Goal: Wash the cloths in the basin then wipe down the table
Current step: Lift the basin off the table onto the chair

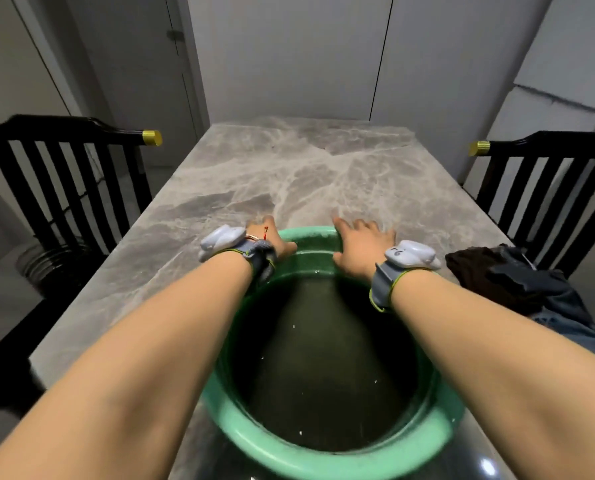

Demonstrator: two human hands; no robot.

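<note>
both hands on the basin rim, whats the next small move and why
Probably let the right hand leave the basin and reach to the dark cloths piled on the table just right of it. The basin holds water, but no cloth shows in it, and the left hand also grips the far rim, so it can steady the basin.
</note>
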